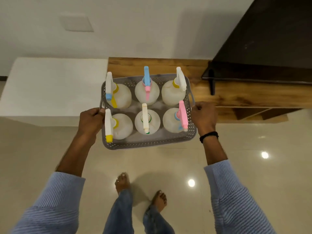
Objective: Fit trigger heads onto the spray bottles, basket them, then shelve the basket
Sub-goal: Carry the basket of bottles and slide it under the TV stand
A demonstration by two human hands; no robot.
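I see both hands closed on the gray basket (148, 143). The left hand (90, 121) has its fingers wrapped round the left rim. The right hand (204, 117) curls round the handle on the right side, though its fingertips are hidden behind the wall. Six bottles (125, 97) stand upright inside in two rows of three, each with a trigger head (183, 115) fitted. The basket is held above the floor (244, 149), its far edge reaching over the wooden shelf (168, 65); whether it touches the wood I cannot tell.
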